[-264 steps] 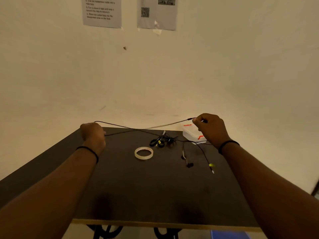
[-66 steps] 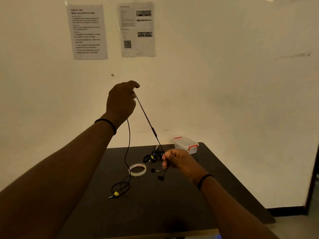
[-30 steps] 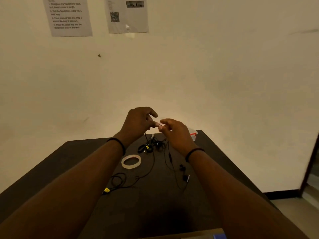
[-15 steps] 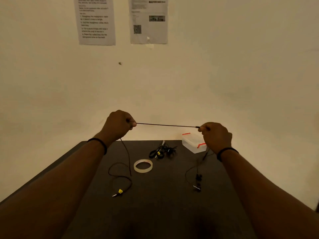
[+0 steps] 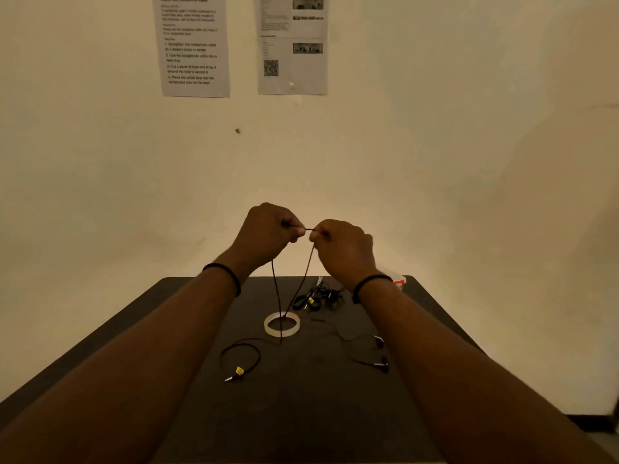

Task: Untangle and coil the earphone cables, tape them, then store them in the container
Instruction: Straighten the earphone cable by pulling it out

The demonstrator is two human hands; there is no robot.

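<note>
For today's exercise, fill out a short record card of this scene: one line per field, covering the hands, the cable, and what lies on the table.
left hand: left hand pinches the earphone cable above the table
right hand: right hand pinches the same cable, close beside the left
cable ends: jack plug with a yellow tag lies near left; earbuds lie near right
tape: tape roll flat on the table, mid-table
other cables: tangled pile behind the tape
container: container at the far right, mostly hidden by the right wrist
wall: two printed sheets
</note>
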